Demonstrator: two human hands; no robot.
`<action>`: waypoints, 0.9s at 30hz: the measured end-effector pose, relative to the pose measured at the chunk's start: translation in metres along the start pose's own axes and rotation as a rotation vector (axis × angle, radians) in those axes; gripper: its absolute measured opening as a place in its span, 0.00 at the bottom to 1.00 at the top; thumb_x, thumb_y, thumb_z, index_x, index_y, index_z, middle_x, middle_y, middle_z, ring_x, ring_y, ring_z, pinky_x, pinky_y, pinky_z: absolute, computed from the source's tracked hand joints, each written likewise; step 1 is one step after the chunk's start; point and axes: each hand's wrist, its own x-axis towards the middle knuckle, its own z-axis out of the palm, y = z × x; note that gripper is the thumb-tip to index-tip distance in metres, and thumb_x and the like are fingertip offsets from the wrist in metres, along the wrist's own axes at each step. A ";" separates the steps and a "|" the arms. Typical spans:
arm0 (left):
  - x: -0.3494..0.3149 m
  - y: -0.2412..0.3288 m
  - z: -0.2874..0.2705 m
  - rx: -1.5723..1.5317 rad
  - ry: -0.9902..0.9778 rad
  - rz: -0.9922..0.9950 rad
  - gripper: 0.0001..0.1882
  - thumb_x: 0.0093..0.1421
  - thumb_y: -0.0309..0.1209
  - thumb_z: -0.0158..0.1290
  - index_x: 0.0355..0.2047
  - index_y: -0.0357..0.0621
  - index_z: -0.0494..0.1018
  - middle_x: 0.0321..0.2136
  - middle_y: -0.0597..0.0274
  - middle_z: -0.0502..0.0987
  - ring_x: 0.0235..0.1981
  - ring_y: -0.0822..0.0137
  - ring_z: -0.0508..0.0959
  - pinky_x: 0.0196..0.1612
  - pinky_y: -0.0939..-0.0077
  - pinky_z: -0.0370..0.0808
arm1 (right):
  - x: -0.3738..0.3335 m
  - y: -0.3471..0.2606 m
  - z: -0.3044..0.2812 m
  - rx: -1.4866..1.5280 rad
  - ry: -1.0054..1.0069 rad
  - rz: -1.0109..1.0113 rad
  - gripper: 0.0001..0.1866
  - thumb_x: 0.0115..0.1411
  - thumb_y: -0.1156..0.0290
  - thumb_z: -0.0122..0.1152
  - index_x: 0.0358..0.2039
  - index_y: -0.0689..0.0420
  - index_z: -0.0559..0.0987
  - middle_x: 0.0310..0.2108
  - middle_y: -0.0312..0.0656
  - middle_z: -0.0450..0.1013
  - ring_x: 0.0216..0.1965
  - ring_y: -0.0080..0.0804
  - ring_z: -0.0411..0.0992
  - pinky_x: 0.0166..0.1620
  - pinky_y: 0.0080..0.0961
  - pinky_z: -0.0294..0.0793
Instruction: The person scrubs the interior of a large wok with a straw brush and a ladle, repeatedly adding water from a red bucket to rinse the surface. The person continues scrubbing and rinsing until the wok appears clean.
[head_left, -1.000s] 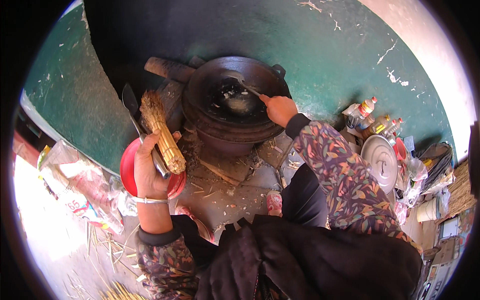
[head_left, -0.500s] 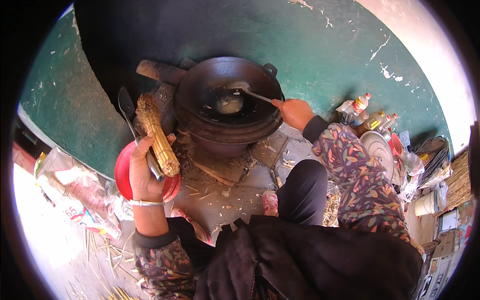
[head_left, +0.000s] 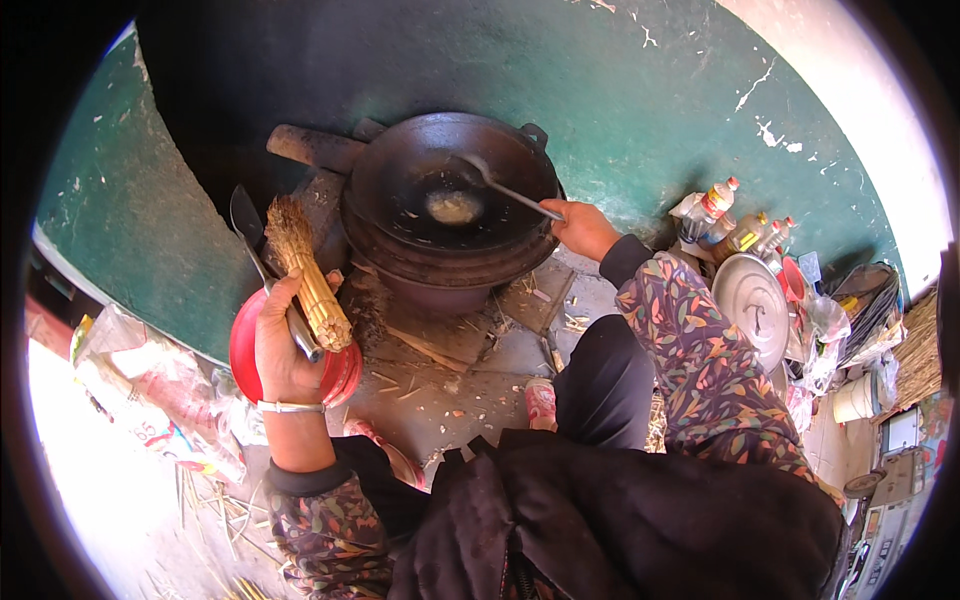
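Note:
A dark wok (head_left: 400,180) sits on a round stove, with a small pool of murky liquid (head_left: 453,207) in its bottom. My right hand (head_left: 585,230) is closed around the handle of a metal ladle (head_left: 520,198), whose dark head rests against the wok's inner side above the pool. My left hand (head_left: 283,350) grips a straw brush (head_left: 318,300) of bundled stalks, bristly end up, together with a long-handled metal spatula (head_left: 246,215). A red bowl (head_left: 248,330) shows behind that hand; whether the fingers also hold it I cannot tell.
Bottles (head_left: 718,200) and a round metal lid (head_left: 752,310) stand by the green wall on the right. Plastic bags (head_left: 150,390) lie at the left. Loose straw litters the floor (head_left: 450,410). A wooden log (head_left: 315,147) juts out behind the wok's left side.
My right hand has shifted slightly, and the ladle's head has moved up and left, uncovering more of the pool. The brush and spatula have moved slightly left.

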 end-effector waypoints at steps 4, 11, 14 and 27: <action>-0.001 -0.001 0.000 0.007 -0.046 0.006 0.12 0.60 0.31 0.49 0.41 0.37 0.68 0.31 0.46 0.77 0.23 0.62 0.78 0.25 0.75 0.79 | -0.005 0.008 0.005 0.064 0.027 0.155 0.22 0.52 0.71 0.52 0.49 0.57 0.74 0.39 0.56 0.74 0.42 0.53 0.72 0.46 0.38 0.71; -0.006 0.002 0.002 -0.003 0.011 0.008 0.11 0.60 0.30 0.49 0.41 0.36 0.68 0.31 0.46 0.77 0.25 0.62 0.78 0.27 0.75 0.79 | -0.026 -0.042 0.023 0.787 -0.250 0.530 0.24 0.57 0.74 0.49 0.56 0.56 0.67 0.22 0.41 0.68 0.15 0.24 0.63 0.16 0.22 0.59; -0.008 0.004 0.001 0.000 -0.006 0.012 0.12 0.60 0.30 0.49 0.41 0.36 0.68 0.31 0.46 0.77 0.27 0.61 0.79 0.28 0.74 0.79 | -0.026 -0.052 0.037 1.221 -0.289 0.680 0.25 0.60 0.75 0.48 0.59 0.51 0.63 0.21 0.34 0.64 0.12 0.14 0.52 0.13 0.13 0.48; -0.018 0.010 -0.013 -0.038 -0.070 0.013 0.10 0.59 0.28 0.49 0.39 0.37 0.68 0.32 0.45 0.77 0.32 0.59 0.79 0.34 0.71 0.80 | 0.008 -0.077 0.015 1.413 -0.268 0.608 0.20 0.59 0.74 0.50 0.54 0.53 0.66 0.22 0.34 0.64 0.13 0.13 0.53 0.13 0.10 0.49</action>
